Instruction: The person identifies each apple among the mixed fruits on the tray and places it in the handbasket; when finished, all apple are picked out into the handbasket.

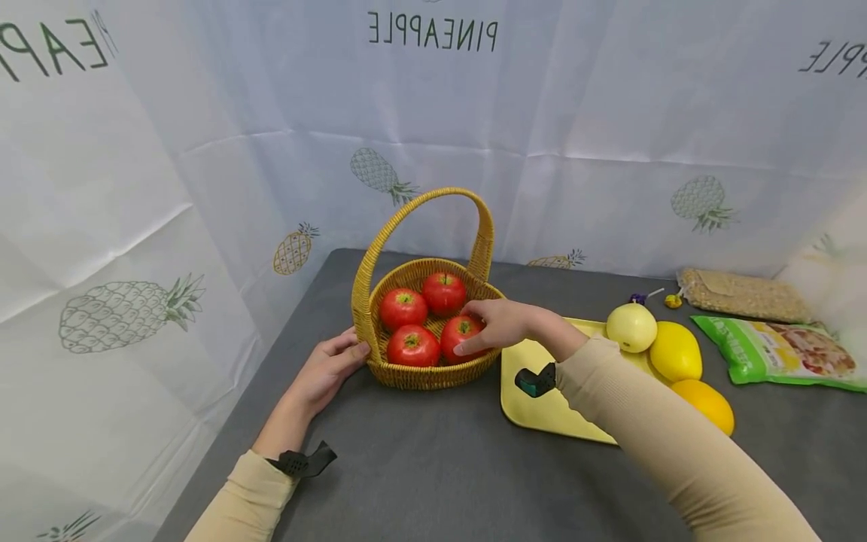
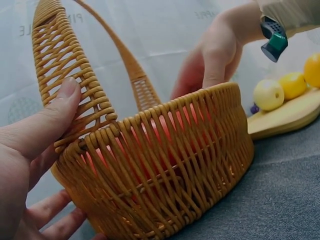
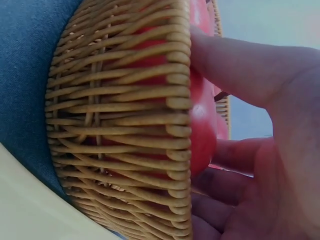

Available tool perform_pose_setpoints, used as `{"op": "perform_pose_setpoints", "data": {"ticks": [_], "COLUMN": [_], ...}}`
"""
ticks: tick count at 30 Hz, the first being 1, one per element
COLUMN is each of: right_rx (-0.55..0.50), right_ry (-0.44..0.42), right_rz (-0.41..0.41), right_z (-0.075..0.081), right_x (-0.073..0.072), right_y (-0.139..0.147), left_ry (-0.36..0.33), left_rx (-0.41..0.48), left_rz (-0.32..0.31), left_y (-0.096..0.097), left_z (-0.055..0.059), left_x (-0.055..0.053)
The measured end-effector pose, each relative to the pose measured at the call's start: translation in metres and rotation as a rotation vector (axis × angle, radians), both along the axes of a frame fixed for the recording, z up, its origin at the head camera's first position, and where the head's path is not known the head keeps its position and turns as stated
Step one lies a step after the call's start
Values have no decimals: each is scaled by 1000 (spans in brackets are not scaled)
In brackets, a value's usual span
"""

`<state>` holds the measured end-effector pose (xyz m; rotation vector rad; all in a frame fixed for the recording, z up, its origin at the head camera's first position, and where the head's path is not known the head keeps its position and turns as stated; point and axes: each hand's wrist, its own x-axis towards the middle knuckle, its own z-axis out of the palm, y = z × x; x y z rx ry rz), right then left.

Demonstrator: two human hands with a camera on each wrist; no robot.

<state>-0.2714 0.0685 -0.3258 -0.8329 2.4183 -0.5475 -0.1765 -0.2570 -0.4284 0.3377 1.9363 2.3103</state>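
Observation:
A wicker basket (image 1: pixel 433 378) with a tall arched handle stands on the grey table, with several red apples in it. My left hand (image 1: pixel 330 369) holds the basket at its left side. Its thumb (image 2: pixel 67 100) lies over the foot of the handle, and the other fingers are against the outer wall. Reaching over the rim from the right, my right hand (image 1: pixel 500 325) grips the front right apple (image 3: pixel 202 120) between thumb and fingers. That apple sits inside the basket, its lower part behind the wicker wall.
Right of the basket lies a yellow tray (image 1: pixel 542 414), under my right forearm. A pale round fruit (image 1: pixel 631 328) and two yellow fruits (image 1: pixel 676 351) are at its right side. Beyond are two small wrapped lollipops (image 1: pixel 673 301), a grain pack (image 1: pixel 745 295) and a green food bag (image 1: pixel 779 352).

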Motion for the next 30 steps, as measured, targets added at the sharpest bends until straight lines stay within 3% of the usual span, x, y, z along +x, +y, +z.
{"op": "perform_pose_setpoints", "data": {"ticks": [11,16,23,27,30], "right_rx": [-67,-187,-261,-309,-341], "right_ry": [95,148,214,186,160], "right_rz": [29,-23,-114,-153,-196], "right_z": [-4,-1,1,1,-2], "right_x": [26,43,60,66,70], "right_y": [8,21,49,62,73], "left_ry": [11,3,2,-18,20], "left_rx": [-1,-12,1,6,-108], "left_rz": [-23,-10,-33,15,48], "left_y": [0,-3,-3,-4,-5], "left_z": [-5,-2,-4,-3,-1], "left_x": [3,2,-1,10,26]}}
